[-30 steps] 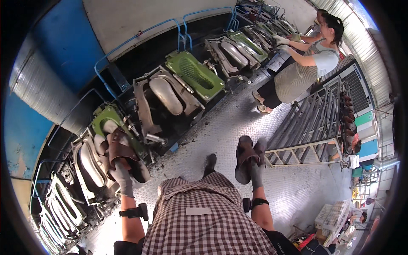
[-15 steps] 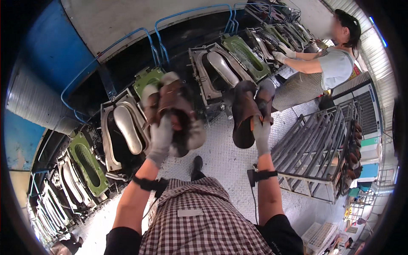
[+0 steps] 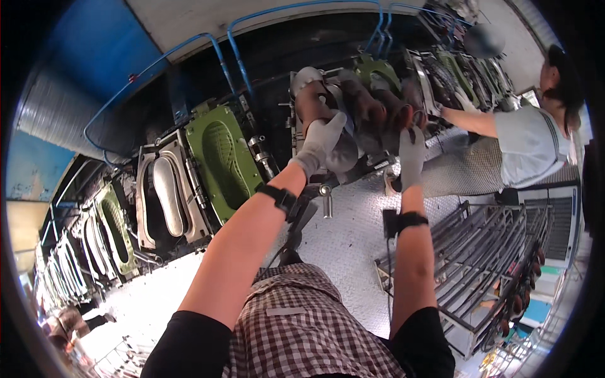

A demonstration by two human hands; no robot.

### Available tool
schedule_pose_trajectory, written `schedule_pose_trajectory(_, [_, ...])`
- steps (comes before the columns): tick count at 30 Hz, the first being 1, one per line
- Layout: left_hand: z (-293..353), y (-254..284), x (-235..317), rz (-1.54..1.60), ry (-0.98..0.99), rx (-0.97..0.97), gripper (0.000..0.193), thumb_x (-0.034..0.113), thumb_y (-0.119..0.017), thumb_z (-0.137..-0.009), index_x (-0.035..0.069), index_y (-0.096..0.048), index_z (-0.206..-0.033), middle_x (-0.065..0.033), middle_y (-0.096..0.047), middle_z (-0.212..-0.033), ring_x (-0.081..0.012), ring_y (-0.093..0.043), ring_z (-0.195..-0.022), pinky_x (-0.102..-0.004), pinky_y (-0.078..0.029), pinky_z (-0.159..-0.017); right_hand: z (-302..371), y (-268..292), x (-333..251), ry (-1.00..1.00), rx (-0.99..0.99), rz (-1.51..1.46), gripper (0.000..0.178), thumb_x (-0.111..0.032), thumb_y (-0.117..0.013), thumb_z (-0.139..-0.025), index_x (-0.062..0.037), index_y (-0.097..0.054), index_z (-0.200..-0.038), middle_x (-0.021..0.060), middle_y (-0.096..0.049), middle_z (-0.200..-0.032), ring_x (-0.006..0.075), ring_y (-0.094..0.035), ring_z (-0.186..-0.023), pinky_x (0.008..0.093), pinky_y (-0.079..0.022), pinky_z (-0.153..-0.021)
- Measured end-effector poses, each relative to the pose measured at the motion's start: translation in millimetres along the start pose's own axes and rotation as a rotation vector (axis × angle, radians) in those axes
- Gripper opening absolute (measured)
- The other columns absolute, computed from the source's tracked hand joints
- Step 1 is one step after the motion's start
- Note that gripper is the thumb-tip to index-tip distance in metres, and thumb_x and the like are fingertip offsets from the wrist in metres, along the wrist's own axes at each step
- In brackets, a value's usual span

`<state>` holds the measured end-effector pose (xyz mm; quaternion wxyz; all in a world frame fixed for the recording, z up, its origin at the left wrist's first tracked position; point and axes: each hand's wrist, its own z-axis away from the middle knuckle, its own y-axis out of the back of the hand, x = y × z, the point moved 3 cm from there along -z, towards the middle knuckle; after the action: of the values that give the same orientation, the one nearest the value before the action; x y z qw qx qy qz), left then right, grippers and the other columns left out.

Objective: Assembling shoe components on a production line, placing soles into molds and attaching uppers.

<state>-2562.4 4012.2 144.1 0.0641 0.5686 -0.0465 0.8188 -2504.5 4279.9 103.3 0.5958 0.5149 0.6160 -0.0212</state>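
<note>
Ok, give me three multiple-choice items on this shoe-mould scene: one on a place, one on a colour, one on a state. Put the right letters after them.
1. Where is the metal rack?
A. to the person's right, on the floor
B. hanging from the blue pipes
C. to the person's left, behind the moulds

2. What colour is the open mould plate with the sole pattern, left of the raised arms?
A. red
B. green
C. yellow

3. What is the left hand doing?
A. hanging empty at the person's side
B. resting on the checked apron
C. raised, gloved, gripping a brown shoe at the mould station

Answers:
1 A, the rack stands on the patterned metal floor at the right of the picture.
2 B, its plate is plainly green.
3 C, the white-gloved fingers wrap the shoe up by the machine.
</note>
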Motion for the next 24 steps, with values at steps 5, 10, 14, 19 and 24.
schedule_pose_trajectory(5, [61, 102, -10, 0.138, -0.233, 0.131, 0.041, 0.018, -0.063, -0.099, 0.0, -0.056, -0.135, -0.005, -0.063, -0.118, -0.0111, -0.058, -0.099, -0.0283, -0.048, -0.086, 141, -39, -119, 0.544, -0.112, -0.193, 0.053, -0.022, -0.071, -0.096, 0.0064, -0.053, -0.137, 0.019, -0.064, -0.124, 0.0293, -0.062, -0.11, 0.0392, -0.047, -0.098])
schedule_pose_trajectory(10, [143, 175, -19, 0.442, -0.354, 0.129, 0.048, 0.015, -0.059, -0.102, 0.0, -0.044, -0.145, -0.0084, -0.062, -0.124, -0.0132, -0.06, -0.099, -0.0296, -0.05, -0.091, 249, -84, -187, -0.274, -1.119, -0.864, 0.037, -0.014, -0.063, -0.098, -0.0033, -0.06, -0.134, 0.0007, -0.067, -0.104, 0.0037, -0.058, -0.079, 0.0208, -0.047, -0.066])
schedule_pose_trajectory(14, [217, 285, -39, 0.395, -0.161, 0.045, 0.034, 0.024, -0.057, -0.104, 0.0, -0.06, -0.127, -0.0053, -0.067, -0.113, -0.0104, -0.06, -0.103, -0.0275, -0.049, -0.089, 296, -110, -227, -0.296, -0.969, -0.871, 0.032, -0.011, -0.061, -0.099, -0.0028, -0.062, -0.129, 0.0016, -0.067, -0.106, 0.0056, -0.058, -0.075, 0.0209, -0.048, -0.063])
schedule_pose_trajectory(19, [210, 469, -125, -0.173, -0.145, 0.836, 0.06, 0.05, -0.054, -0.101, 0.001, -0.058, -0.136, -0.0127, -0.067, -0.127, -0.022, -0.06, -0.121, -0.0357, -0.047, -0.1, 355, -134, -296, -0.322, -0.972, -0.839, 0.032, -0.009, -0.065, -0.097, -0.0026, -0.063, -0.128, 0.0029, -0.068, -0.112, 0.0082, -0.062, -0.077, 0.022, -0.051, -0.058])
schedule_pose_trajectory(24, [147, 493, -168, 0.346, 0.014, 0.376, 0.072, 0.061, -0.054, -0.098, -0.001, -0.057, -0.134, -0.0081, -0.064, -0.119, -0.0164, -0.059, -0.108, -0.0315, -0.047, -0.096, 384, -179, -365, -0.41, -0.92, -0.948, 0.033, -0.014, -0.062, -0.099, -0.0034, -0.06, -0.131, 0.0047, -0.069, -0.108, 0.008, -0.061, -0.069, 0.0219, -0.049, -0.055])
